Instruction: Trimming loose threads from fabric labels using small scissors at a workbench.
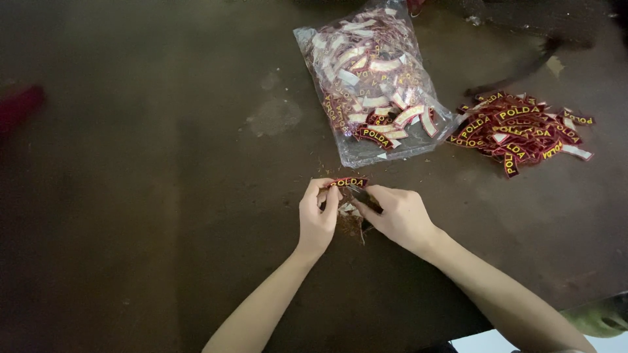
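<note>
My left hand (317,219) pinches a small curved dark red patch with yellow lettering (348,182) at its left end. My right hand (399,216) is closed on a small dark cutting tool (364,197) whose tip meets the patch's lower edge. Both hands hover just above a dark brown table (163,196). A little heap of thread trimmings (351,223) lies under and between the hands.
A clear plastic bag (376,82) stuffed with several similar patches lies beyond my hands. A loose pile of patches (520,131) sits to the right of the bag. A blurred red object (19,108) is at the far left edge.
</note>
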